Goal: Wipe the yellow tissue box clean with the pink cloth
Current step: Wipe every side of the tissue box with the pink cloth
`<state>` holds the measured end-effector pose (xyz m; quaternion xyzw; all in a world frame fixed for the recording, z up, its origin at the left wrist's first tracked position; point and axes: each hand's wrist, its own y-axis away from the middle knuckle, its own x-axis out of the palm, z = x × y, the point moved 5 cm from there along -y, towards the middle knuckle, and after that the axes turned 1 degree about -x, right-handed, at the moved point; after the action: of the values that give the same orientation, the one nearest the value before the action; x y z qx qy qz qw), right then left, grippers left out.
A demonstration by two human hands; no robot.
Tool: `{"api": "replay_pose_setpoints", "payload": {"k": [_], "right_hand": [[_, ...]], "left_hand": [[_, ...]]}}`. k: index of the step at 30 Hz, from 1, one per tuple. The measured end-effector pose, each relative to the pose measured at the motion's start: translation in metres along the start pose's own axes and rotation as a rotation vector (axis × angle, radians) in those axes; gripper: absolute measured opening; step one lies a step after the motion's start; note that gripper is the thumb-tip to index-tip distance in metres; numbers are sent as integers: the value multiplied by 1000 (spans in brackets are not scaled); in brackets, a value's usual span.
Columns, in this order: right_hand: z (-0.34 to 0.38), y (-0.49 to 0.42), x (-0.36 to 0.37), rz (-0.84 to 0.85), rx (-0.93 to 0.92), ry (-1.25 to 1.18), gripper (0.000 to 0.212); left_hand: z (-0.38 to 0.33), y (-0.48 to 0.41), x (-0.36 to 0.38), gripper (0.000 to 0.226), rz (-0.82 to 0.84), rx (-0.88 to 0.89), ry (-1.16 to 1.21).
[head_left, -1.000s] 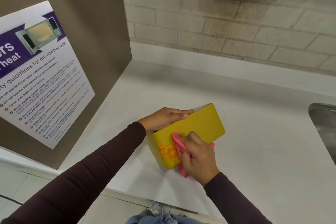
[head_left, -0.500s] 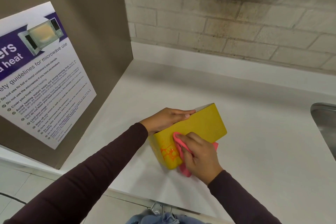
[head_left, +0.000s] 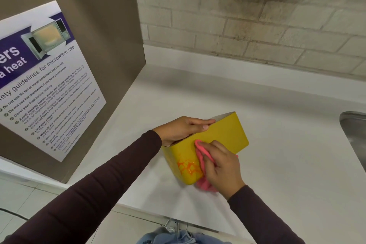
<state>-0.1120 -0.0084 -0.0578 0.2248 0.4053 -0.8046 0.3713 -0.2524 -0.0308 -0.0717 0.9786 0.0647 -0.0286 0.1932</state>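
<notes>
The yellow tissue box (head_left: 227, 134) stands on its long side on the white counter (head_left: 277, 144), with an orange pattern near its lower left corner. My left hand (head_left: 182, 129) lies over the box's top edge and grips it. My right hand (head_left: 221, 166) presses the crumpled pink cloth (head_left: 203, 156) flat against the box's near yellow face; part of the cloth hangs below my palm at the box's bottom corner.
A tall grey-brown panel (head_left: 99, 45) with a microwave safety poster (head_left: 45, 85) stands on the left. A steel sink rim (head_left: 354, 130) shows at the right edge. A brick wall (head_left: 237, 25) runs behind the counter. The counter's front edge lies just below my right wrist.
My right hand and the pink cloth have shifted slightly along the box's near face. My left hand keeps its hold on the top edge and the box stays where it was.
</notes>
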Motion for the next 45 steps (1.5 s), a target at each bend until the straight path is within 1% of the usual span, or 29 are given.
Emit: {"api": "replay_pose_setpoints", "payload": {"k": [2,4,7,10,12,15,17,24,30,41,45], "right_hand": [[-1,-4,3,-40,39,-8,35],[6,-6,11,-29,32,-25,36],[19,-2,20,71,-47,-58,37],[21,7,16,181,-151,-70,34],[11,6,10,152,-113,-36,35],[3,0,5,19,8,-37,36],[10,-4,11,8,20,-53,36],[33,-6,20,157,-83,-61,38],[31,-6,22,255,-198,-50,30],[28,4,19,397,-237,-102,20],[26,10,18,421,-233,-86,20]], "left_hand": [[-1,1,-1,37,-10,-1,-8],[-1,2,-2,37,-33,14,-44],[0,2,-2,37,-34,28,-65],[0,1,-1,36,-26,29,-69],[1,0,0,36,-34,35,-75],[2,1,2,36,-46,52,-90],[1,1,2,35,-45,57,-86],[1,-1,-1,35,-48,64,-97],[2,-1,-3,36,-42,66,-101],[1,0,-1,34,-40,53,-91],[1,1,3,35,-28,42,-88]]}}
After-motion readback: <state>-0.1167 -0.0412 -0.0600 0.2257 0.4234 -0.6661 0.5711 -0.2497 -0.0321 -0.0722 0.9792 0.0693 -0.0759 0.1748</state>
